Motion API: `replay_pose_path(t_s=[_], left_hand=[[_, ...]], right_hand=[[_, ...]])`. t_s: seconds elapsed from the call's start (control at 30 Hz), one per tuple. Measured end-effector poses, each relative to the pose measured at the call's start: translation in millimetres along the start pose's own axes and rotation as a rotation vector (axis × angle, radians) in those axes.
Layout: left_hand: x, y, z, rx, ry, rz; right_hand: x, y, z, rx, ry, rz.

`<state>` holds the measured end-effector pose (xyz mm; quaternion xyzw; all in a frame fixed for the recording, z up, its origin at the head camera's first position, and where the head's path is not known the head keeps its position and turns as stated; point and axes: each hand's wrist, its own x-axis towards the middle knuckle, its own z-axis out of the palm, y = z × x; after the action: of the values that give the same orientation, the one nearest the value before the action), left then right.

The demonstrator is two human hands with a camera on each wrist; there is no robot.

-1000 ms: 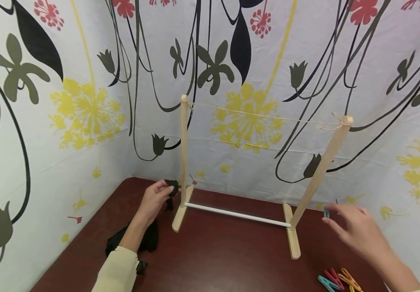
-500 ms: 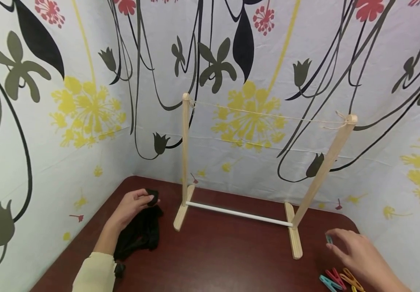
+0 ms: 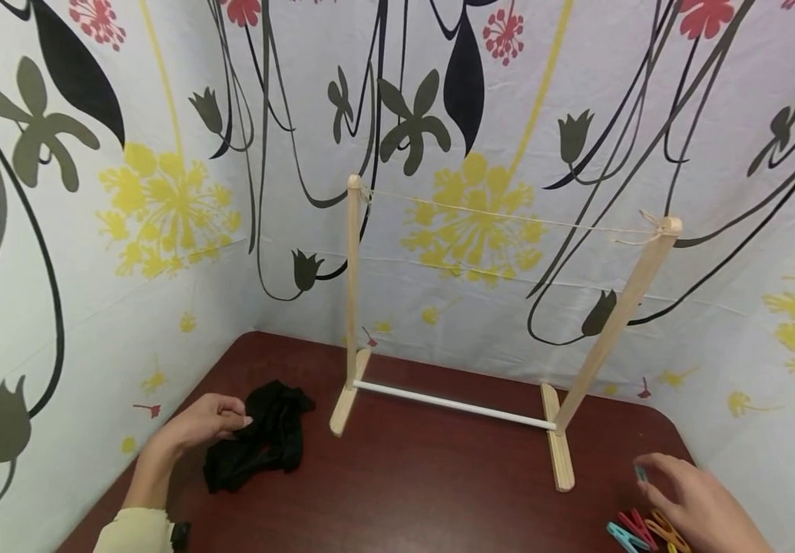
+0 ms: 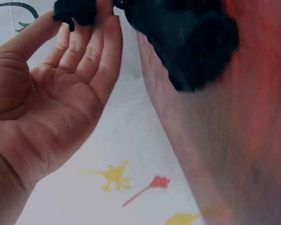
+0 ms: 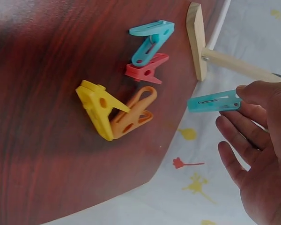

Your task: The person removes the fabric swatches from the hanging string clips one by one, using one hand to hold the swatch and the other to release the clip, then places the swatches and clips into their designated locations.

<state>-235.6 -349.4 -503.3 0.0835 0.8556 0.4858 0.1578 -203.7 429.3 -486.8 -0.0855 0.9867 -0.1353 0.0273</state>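
My left hand (image 3: 198, 422) is over the left side of the table and pinches a bit of crumpled black cloth (image 3: 269, 434). In the left wrist view, some black fabric (image 4: 77, 11) sits at the thumb and fingertips, while more hangs beyond the fingers. The cloth's exact kind is unclear. At the right, my right hand (image 3: 694, 495) holds a light-blue clothespin (image 5: 214, 101) between thumb and fingers, off the table. Below it lie more clothespins: a blue one (image 5: 152, 42), a red one (image 5: 147, 69), a yellow one (image 5: 96, 108) and an orange one (image 5: 136, 115).
A wooden stand with a left post (image 3: 353, 284), a right post (image 3: 618, 326) and a white bottom rod (image 3: 452, 401) stands on the dark red table (image 3: 397, 476). A thin string (image 3: 508, 215) joins the post tops. Flower-patterned fabric (image 3: 286, 192) surrounds the table.
My left hand has moved left and toward me, away from the left post, with the black cloth. The right hand has come lower, toward the clothespins, still holding the blue one.
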Motion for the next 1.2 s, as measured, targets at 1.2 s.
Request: replay_pose_path(t_s=[1.2], left_hand=[[-35.8,-18.4,21.8,0.634,0.328,-0.33]], right_hand=[[-21.1,58.2,54.8,0.043,-0.153,-0.107]])
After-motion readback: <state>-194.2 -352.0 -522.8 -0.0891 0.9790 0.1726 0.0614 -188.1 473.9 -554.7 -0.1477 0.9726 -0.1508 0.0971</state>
